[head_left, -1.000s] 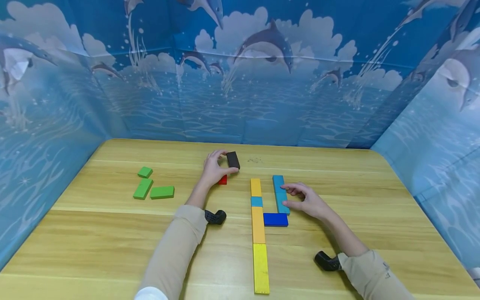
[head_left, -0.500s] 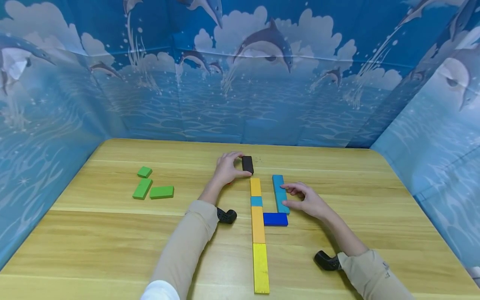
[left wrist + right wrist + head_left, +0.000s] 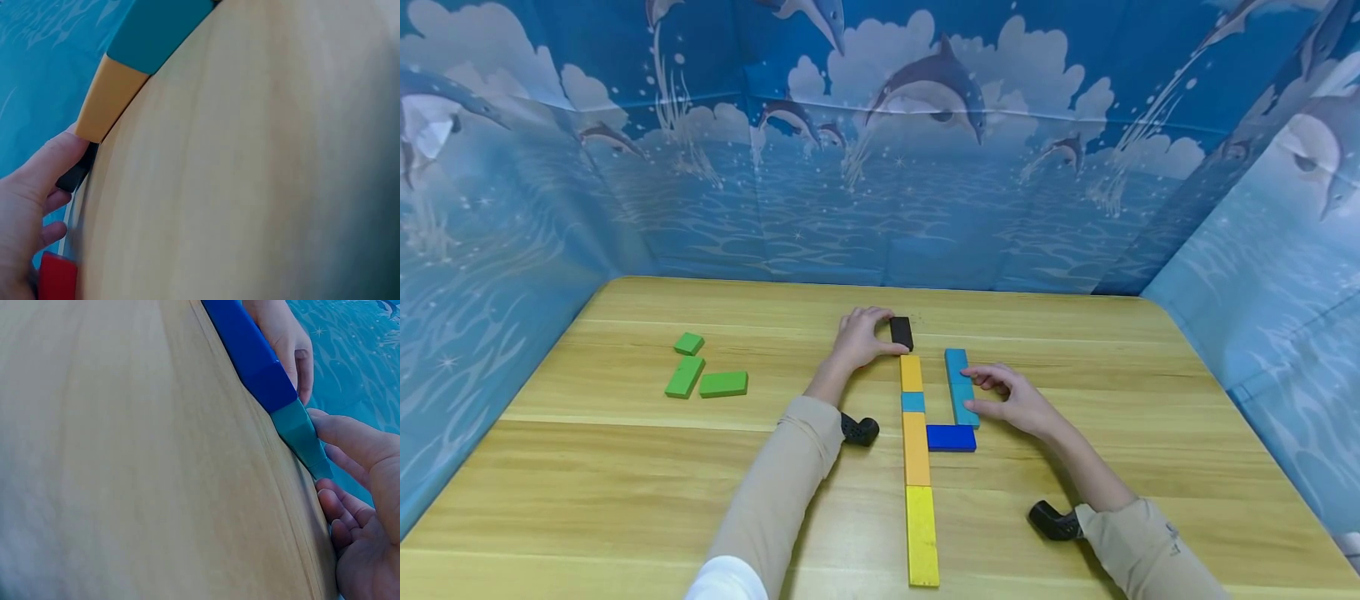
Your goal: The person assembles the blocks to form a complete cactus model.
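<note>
My left hand [image 3: 857, 340] pinches a black block [image 3: 902, 333] lengthwise, thumb at its near end and a finger at its far end. The block lines up just beyond a column of blocks: a short orange block [image 3: 911, 373], a small light blue block [image 3: 913, 402], a longer orange block [image 3: 916, 450] and a yellow block [image 3: 922, 533]. My right hand [image 3: 1018, 404] has its thumb and a fingertip against the right side of two light blue blocks [image 3: 961, 387] set end to end. A dark blue block [image 3: 951, 438] bridges sideways between them and the column.
Several green blocks [image 3: 724, 384] lie apart at the left of the wooden table [image 3: 625, 475]. Beside the left hand is a red block [image 3: 57, 276], hidden behind that hand in the head view. A dolphin-print curtain [image 3: 820, 208] borders the table's back and sides.
My left hand has carried the black block right and slightly nearer, turning it straight in line with the column's far end. The right hand has stayed at the light blue blocks.
</note>
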Motion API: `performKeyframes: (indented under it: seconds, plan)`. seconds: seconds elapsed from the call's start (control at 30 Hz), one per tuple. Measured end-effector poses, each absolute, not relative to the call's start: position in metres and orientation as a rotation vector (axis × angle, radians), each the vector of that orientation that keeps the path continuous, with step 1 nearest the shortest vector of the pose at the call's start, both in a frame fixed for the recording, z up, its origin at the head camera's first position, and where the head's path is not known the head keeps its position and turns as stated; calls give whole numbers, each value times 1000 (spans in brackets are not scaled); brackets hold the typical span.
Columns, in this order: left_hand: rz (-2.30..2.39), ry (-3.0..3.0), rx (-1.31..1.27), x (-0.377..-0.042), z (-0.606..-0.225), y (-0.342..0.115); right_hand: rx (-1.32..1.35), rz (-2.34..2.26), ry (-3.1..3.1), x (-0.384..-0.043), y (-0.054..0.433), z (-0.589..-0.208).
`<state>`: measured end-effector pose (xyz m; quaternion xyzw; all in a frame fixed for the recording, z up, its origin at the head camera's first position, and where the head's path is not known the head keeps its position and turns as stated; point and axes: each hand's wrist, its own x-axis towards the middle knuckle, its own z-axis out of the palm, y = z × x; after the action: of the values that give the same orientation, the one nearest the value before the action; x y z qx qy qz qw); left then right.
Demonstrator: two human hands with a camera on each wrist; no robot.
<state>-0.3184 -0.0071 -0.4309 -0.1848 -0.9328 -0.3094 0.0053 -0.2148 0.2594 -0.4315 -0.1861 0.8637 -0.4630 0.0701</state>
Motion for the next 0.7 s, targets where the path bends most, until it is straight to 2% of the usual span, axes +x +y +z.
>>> performKeyframes:
  seconds: [0.57,0.7]
  plan:
    - [-1066,-2933,-608,-317,-428,-9,-543,-1368,2613,-217,259,-433]
    - [-1069,-2918,-643,-317,-428,-10,-529,-1365,2609,-207,252,-416]
